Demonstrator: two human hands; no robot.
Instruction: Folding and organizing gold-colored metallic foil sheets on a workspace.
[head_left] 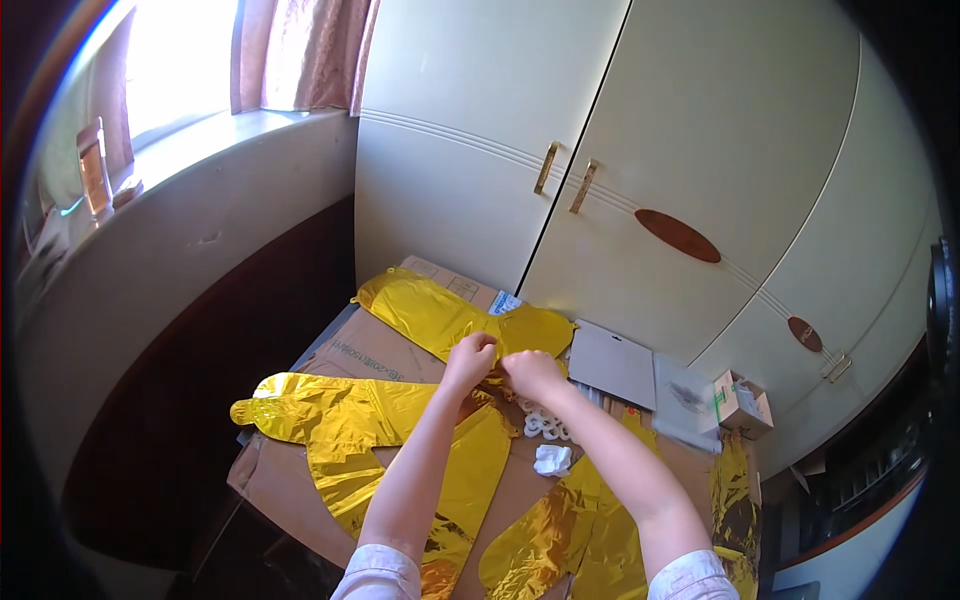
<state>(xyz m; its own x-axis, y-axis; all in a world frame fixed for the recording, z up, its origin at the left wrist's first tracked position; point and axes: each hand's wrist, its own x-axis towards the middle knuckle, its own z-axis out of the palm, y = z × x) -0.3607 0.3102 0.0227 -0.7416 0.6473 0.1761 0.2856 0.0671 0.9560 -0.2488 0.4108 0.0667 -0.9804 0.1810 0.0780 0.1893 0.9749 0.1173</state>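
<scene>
A: The flat gold foil balloon, shiny and uninflated, takes up most of what we see; we have it spread across the brown flattened cardboard sheet, its limbs fanned out, probably so no part folds over another.

B: And the cardboard lies in front of the cream wardrobe doors, below the window ledge on our left. It gives us a flat, clean bed to work on. Whether a tabletop is underneath, we cannot tell.

A: Both our hands meet at the balloon's middle, where the limbs join. Our left hand is curled closed, fingertips pinching the foil there. Our right hand does the same just beside it, the two nearly touching.

B: So each grip is closed tight on foil, close together, likely because that small spot needs both hands to steady it.

A: Just beside our right wrist lies a small white ring-shaped piece, and next to it a crumpled white scrap, both within easy reach.

B: The small white-and-green carton sits well apart, off to the right.
</scene>
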